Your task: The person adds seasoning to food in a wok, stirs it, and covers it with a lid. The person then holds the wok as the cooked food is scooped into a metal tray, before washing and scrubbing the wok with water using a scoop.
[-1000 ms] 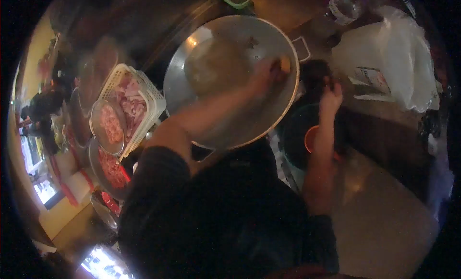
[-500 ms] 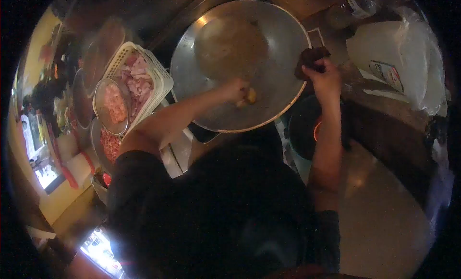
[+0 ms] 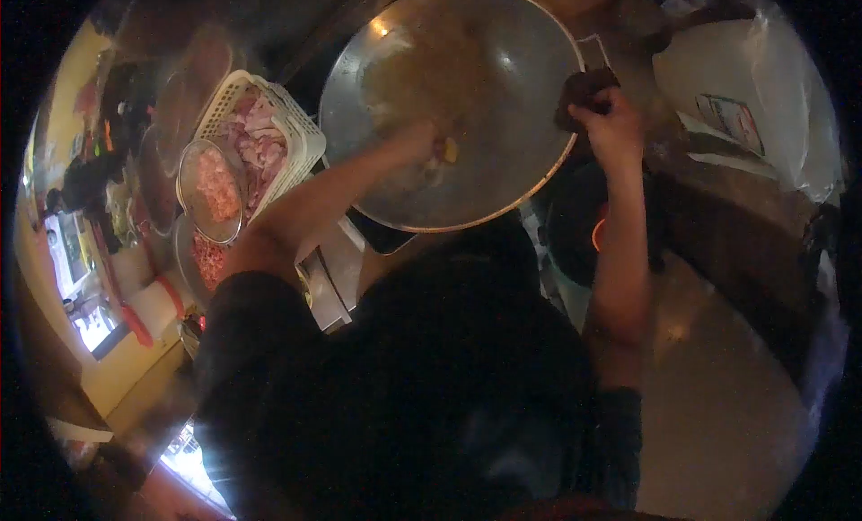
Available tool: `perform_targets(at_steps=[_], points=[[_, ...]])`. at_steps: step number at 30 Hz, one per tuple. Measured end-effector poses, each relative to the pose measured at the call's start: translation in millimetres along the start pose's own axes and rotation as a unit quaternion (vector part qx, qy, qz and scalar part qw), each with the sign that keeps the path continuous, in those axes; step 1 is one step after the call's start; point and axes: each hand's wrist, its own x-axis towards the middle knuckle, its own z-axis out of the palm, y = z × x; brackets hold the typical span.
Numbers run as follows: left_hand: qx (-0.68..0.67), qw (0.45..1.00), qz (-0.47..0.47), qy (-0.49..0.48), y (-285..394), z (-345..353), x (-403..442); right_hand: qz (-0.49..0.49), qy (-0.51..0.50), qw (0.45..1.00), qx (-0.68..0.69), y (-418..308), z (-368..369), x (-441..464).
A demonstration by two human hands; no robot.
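Observation:
A wide metal wok (image 3: 539, 90) with murky brownish water (image 3: 422, 72) in its bottom fills the upper middle. My left hand (image 3: 424, 144) reaches inside it, closed round a small yellow scrubbing sponge (image 3: 451, 150) near the water's lower edge; motion blurs the fingers. At the wok's right rim, my right hand (image 3: 618, 131) grips a dark brown cloth (image 3: 588, 90), which is folded over the edge just below the wire handle (image 3: 594, 47).
Left of the wok, a white plastic basket (image 3: 310, 142) holds raw meat pieces. A strainer (image 3: 241, 207) of pale pink meat overlaps it, above a bowl of red minced meat (image 3: 208, 259). A dark burner with an orange glow (image 3: 600, 234) sits below my right forearm. White plastic bags (image 3: 781, 99) lie at right.
My left hand has swept a little left inside the wok with the sponge, and the water looks more stirred. My right hand stays on the cloth at the rim. The view has shifted slightly.

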Motion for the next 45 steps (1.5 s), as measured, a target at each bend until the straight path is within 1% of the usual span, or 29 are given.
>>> perform_targets(at_steps=[1,2,3,5,9,10,11,14,15,17,19,20,22,23,24,26,27,28,29,31,32,35,36,37,38,40,41,43,45], points=[[0.217,0.971,-0.033,-0.090,47,-12,-6,0.001,0.000,1.000,0.001,3,2,0],[0.421,0.888,-0.065,-0.172,75,-17,-6,0.002,0.006,0.999,0.051,8,5,0],[0.421,0.888,-0.066,-0.170,76,-9,6,0.002,0.010,0.995,0.101,12,8,2],[0.171,0.984,0.056,-0.002,72,8,34,0.024,-0.007,0.996,0.083,24,16,7],[0.161,0.981,0.112,-0.003,41,11,57,0.070,-0.003,0.997,0.013,12,11,4],[0.089,0.992,0.084,0.024,24,0,45,0.068,-0.002,0.998,0.013,2,4,2],[-0.039,0.999,-0.011,0.027,17,-19,34,0.068,-0.014,0.998,0.010,-10,-3,0],[-0.346,0.901,-0.256,0.051,10,-53,10,0.076,-0.033,0.997,0.012,-8,-8,1],[-0.002,0.979,-0.194,-0.065,10,-52,4,0.079,-0.045,0.996,0.016,-5,-6,2],[0.345,0.917,-0.105,-0.169,31,-39,-3,0.072,-0.041,0.997,0.002,-12,-10,1],[0.381,0.915,-0.093,-0.093,81,-3,-3,0.070,-0.039,0.997,-0.013,-12,-10,1],[0.382,0.914,-0.094,-0.095,72,-1,5,0.087,-0.047,0.995,-0.003,-8,-8,2],[0.249,0.967,-0.048,-0.023,44,-1,27,0.107,-0.057,0.993,0.006,-6,-3,2],[0.247,0.967,-0.049,-0.026,45,-9,25,0.080,-0.039,0.996,-0.004,-5,-3,2],[0.102,0.994,-0.022,0.021,45,-21,17,0.053,-0.021,0.998,-0.016,-3,-4,0],[-0.041,0.997,0.013,0.069,56,-26,13,0.053,-0.036,0.998,-0.010,-1,-6,0],[0.184,0.981,0.030,0.057,62,-23,8,0.051,-0.053,0.997,-0.002,-1,-6,3],[0.399,0.915,0.041,0.043,66,-21,5,0.048,-0.052,0.998,-0.002,-1,-6,5],[0.400,0.915,0.040,0.043,50,-14,5,0.067,-0.061,0.996,-0.006,1,-4,6],[0.186,0.982,0.017,0.036,22,0,4,0.090,-0.073,0.993,-0.009,0,-3,5],[0.184,0.982,0.014,0.031,22,-3,2,0.079,-0.067,0.995,0.004,-3,-5,1],[0.003,0.992,-0.094,0.084,7,-12,17,0.068,-0.044,0.997,0.013,-1,-6,1],[0.237,0.966,-0.031,0.095,-35,7,23,0.072,-0.036,0.997,0.013,-1,-3,1],[0.458,0.883,0.035,0.098,-32,10,23,0.070,-0.036,0.997,0.016,-7,-4,1],[0.463,0.880,0.040,0.100,-31,2,25,0.073,-0.045,0.996,0.014,-13,-8,3],[0.123,0.984,-0.013,0.130,-17,0,7,0.086,-0.063,0.994,0.004,-4,-6,-2],[0.119,0.985,-0.012,0.127,-1,-2,12,0.073,-0.040,0.997,-0.002,10,4,0],[0.403,0.910,-0.086,0.029,22,-13,24,0.049,-0.016,0.999,-0.004,9,7,5],[0.450,0.890,-0.075,0.003,33,3,14,0.088,-0.054,0.994,0.046,-2,-2,2]])
